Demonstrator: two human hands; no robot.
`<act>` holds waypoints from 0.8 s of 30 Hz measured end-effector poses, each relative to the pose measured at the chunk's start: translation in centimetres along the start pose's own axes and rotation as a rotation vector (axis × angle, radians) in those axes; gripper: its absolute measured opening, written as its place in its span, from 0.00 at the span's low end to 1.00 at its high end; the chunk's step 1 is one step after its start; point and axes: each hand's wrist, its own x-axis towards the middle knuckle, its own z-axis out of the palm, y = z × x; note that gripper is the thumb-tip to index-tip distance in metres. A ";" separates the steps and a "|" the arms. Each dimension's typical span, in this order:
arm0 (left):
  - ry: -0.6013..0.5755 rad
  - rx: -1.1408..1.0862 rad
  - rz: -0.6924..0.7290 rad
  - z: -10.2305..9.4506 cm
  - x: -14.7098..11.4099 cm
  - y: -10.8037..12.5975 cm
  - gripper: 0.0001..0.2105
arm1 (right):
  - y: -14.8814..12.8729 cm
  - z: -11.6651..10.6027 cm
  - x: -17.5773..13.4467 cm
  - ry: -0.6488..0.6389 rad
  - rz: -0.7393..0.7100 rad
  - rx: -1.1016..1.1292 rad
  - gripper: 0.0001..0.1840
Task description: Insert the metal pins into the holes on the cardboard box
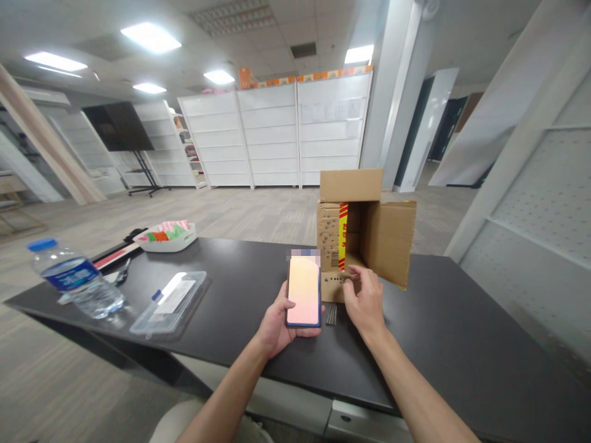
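Slim silver metal rods [331, 314] lie near-to-far, near-left of our right hand [366, 296], pinch unclear; our left hand [278, 318] clasps the blue-edged phone [303, 289].

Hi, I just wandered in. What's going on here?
A person sits at a dark table, holding a phone in the left hand, its lit screen facing them. The right hand is at the front flap of an open cardboard box, its fingers by a row of small holes; whether they pinch anything is too small to tell. Several thin metal pieces lie between the hands.
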 end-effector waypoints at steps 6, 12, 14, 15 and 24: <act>0.073 0.009 0.056 0.4 -0.1 0.2 0.28 | 1.1 0.0 0.0 -0.075 0.053 -0.201 0.09; 0.125 0.036 0.092 0.6 0.0 0.6 0.30 | 0.9 0.3 -0.3 -0.156 0.024 -0.249 0.07; 0.137 0.058 0.105 0.6 0.0 0.7 0.29 | 0.9 0.4 -0.3 -0.176 0.014 -0.259 0.07; 0.143 0.067 0.109 0.6 0.0 0.8 0.28 | 0.9 0.4 -0.3 -0.182 0.010 -0.263 0.07; 0.113 0.131 0.160 -1.2 1.3 2.1 0.28 | 1.2 0.9 -0.2 -0.170 -0.029 -0.273 0.08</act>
